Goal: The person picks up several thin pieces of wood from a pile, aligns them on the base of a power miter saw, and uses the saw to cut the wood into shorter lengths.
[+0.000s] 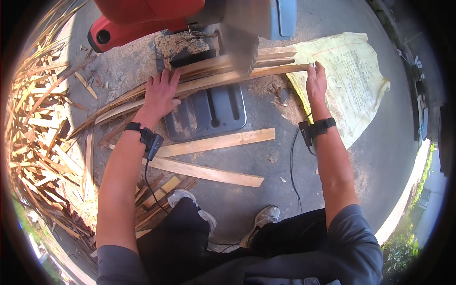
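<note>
My left hand [160,92] lies flat, fingers [164,78] spread and pressing down on a bundle of long thin wood strips [209,78]. My right hand [317,81] is curled around the bundle's far end, thumb and fingers clamped on it. The strips lie across the grey base [209,111] of a red chop saw [147,21], directly under its blurred blade guard [242,42].

Risk, as I judge it: the left fingertips sit near the cutting line; a loose strip could kick or shift, drawing the hand inward. A thin cable [292,166] trails from the right wrist near the work.

Clearance: a heap of offcuts [38,133] crowds the left side; two flat boards [213,142] lie between saw and shoes [190,199]. A pale sack [356,80] lies to the right on concrete floor [389,156].
</note>
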Available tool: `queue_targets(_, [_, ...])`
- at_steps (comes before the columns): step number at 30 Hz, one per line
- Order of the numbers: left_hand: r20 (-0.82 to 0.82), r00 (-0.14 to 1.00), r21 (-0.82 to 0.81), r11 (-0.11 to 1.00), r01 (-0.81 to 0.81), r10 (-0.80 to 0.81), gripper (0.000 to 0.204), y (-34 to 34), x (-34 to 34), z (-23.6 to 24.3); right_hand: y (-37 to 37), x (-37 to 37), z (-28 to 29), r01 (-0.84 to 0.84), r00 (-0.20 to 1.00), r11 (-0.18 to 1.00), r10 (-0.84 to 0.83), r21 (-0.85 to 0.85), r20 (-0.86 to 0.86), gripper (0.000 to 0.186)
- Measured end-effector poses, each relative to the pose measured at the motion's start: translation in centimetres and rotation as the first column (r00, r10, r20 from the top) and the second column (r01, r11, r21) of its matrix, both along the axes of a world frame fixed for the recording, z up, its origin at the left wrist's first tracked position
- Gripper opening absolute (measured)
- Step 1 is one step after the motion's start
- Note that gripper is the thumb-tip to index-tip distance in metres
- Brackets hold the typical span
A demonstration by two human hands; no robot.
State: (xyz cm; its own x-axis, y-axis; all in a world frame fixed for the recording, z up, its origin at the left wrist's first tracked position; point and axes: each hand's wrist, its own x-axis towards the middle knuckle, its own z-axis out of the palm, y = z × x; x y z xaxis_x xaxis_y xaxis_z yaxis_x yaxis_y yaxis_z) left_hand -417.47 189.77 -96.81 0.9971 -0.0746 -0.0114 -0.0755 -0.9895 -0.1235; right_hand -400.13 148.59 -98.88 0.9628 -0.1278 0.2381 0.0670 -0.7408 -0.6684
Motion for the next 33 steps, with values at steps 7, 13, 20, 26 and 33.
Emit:
queue_targets(7, [0.107, 0.994, -0.027, 0.999, -0.033, 0.036, 0.099, 0.3, -0.9, 0.4, 1.6, -12.0, -4.8, -0.579, 0.813, 0.799, 0.581, -0.166, -0.043, 0.024])
queue_targets(13, [0.169, 0.965, -0.430, 0.865, 0.257, -0.203, 0.060, -1.2, -7.3, 3.0, 2.0, -18.2, -10.3, -0.714, 0.679, 0.489, 0.657, -0.501, -0.327, 0.051])
queue_targets(20, [-0.280, 0.867, -0.401, 0.871, 0.284, -0.411, 0.057, -2.4, -21.1, -2.2, 4.0, -19.8, -3.3, -0.966, 0.225, 0.249, 0.663, -0.072, -0.714, 0.042])
queue_targets(26, [-0.192, 0.954, -0.305, 0.938, 0.165, -0.230, 0.057, -1.8, -22.7, -6.9, 3.1, -26.3, -5.2, -0.926, 0.202, 0.374, 0.615, 0.056, -0.762, 0.052])
queue_targets(33, [-0.435, 0.885, -0.316, 0.948, 0.021, -0.165, 0.053, -2.6, -20.3, -5.1, 3.9, -30.4, -4.4, -0.963, 0.267, 0.213, 0.712, -0.163, -0.649, 0.077])
